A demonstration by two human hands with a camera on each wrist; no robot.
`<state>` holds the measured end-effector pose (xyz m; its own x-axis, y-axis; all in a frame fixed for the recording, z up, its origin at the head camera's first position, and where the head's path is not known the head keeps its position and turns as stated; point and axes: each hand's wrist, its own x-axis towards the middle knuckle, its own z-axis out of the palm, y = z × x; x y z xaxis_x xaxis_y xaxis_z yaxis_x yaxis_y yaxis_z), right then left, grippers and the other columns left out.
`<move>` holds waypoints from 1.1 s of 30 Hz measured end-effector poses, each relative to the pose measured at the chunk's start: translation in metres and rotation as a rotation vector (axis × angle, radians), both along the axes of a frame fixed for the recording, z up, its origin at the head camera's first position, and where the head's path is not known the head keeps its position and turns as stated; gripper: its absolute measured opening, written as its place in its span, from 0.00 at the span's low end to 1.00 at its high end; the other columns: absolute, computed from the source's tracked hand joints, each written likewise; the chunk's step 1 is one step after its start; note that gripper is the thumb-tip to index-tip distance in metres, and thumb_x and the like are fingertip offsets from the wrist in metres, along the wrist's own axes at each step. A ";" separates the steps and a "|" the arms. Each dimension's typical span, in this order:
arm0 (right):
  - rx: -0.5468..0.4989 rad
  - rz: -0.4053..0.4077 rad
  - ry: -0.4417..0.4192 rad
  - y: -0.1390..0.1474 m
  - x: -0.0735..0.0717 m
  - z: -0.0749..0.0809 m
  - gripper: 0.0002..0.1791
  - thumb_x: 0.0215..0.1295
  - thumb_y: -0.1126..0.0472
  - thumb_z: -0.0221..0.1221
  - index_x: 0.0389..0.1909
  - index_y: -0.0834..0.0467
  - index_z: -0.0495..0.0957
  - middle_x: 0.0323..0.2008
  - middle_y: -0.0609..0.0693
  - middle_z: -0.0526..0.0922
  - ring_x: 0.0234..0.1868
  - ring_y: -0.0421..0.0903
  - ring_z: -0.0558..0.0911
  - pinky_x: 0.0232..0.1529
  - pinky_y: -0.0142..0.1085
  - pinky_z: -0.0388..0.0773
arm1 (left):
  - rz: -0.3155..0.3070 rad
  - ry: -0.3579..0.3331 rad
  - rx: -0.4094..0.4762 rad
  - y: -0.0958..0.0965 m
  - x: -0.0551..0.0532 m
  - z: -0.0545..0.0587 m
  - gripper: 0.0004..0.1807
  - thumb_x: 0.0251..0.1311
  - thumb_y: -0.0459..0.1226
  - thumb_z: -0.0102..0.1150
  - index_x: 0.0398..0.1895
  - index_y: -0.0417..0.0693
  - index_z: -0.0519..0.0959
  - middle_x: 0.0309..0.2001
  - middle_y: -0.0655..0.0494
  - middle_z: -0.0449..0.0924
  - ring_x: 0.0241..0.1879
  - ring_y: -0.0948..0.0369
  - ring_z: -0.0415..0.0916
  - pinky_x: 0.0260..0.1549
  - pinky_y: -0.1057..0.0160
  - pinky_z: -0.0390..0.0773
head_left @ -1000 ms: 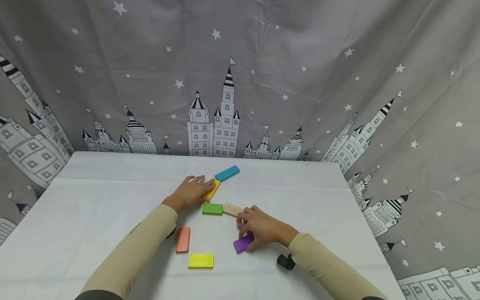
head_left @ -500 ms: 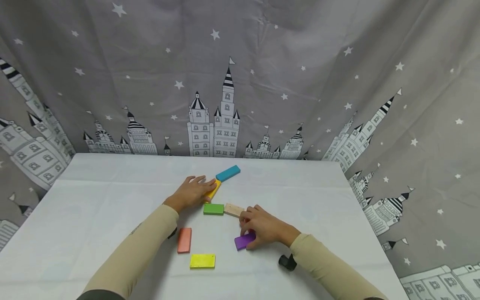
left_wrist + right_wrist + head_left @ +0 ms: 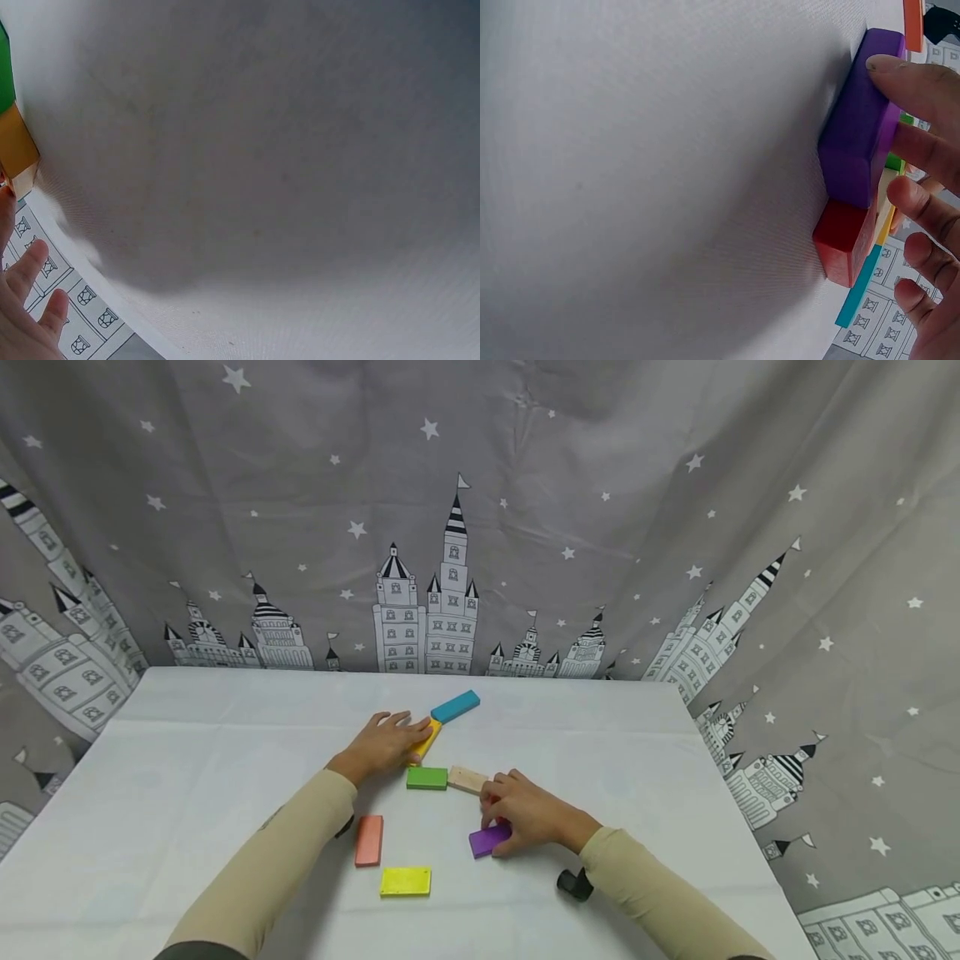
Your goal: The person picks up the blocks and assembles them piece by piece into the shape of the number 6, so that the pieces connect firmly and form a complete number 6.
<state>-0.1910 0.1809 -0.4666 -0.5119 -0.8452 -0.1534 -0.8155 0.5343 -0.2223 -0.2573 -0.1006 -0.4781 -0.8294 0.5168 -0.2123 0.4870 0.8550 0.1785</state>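
Observation:
My left hand (image 3: 378, 745) holds an orange-yellow block (image 3: 427, 742), thumb at its near end and a finger near its far end. A blue block (image 3: 456, 707) meets its far end, and a green block (image 3: 427, 779) lies at its near end. Touching the green one is a plain wood block (image 3: 467, 779). Between thumb and index finger, my right hand (image 3: 531, 812) pinches a purple block (image 3: 487, 842); its other fingers are spread in the right wrist view. There, a red block (image 3: 845, 225) sits against the purple one's end; the hand mostly hides it from the head view.
Nearer the front lie a salmon block (image 3: 369, 841) and a bright yellow block (image 3: 405, 882), apart from the row. A white cloth (image 3: 225, 727) covers the table. Behind hangs a grey curtain (image 3: 525, 468) printed with castles and stars. Black wrist gear (image 3: 574, 885) shows below the right sleeve.
The purple block has shifted slightly away from me and turned a little, with my right hand around it. My left hand stays put on the orange-yellow block.

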 end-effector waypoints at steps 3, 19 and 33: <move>-0.002 -0.003 -0.015 -0.001 0.000 0.000 0.17 0.50 0.41 0.70 0.38 0.43 0.86 0.45 0.41 0.74 0.45 0.38 0.68 0.48 0.31 0.66 | -0.008 0.012 -0.011 -0.001 0.001 0.000 0.34 0.65 0.50 0.54 0.72 0.50 0.61 0.73 0.53 0.57 0.71 0.43 0.51 0.67 0.38 0.50; -0.071 0.067 -0.099 -0.036 0.007 0.012 0.24 0.51 0.43 0.71 0.49 0.47 0.83 0.49 0.41 0.77 0.53 0.38 0.71 0.57 0.34 0.66 | -0.003 0.029 -0.004 -0.001 0.003 -0.001 0.34 0.65 0.50 0.53 0.72 0.50 0.62 0.73 0.54 0.57 0.71 0.43 0.52 0.67 0.38 0.50; 0.008 0.344 -0.150 -0.093 0.009 0.014 0.25 0.55 0.45 0.69 0.54 0.45 0.81 0.47 0.37 0.78 0.50 0.31 0.72 0.57 0.23 0.63 | -0.016 0.036 -0.014 -0.001 0.002 -0.001 0.33 0.65 0.49 0.54 0.72 0.51 0.62 0.73 0.54 0.57 0.71 0.44 0.53 0.66 0.38 0.52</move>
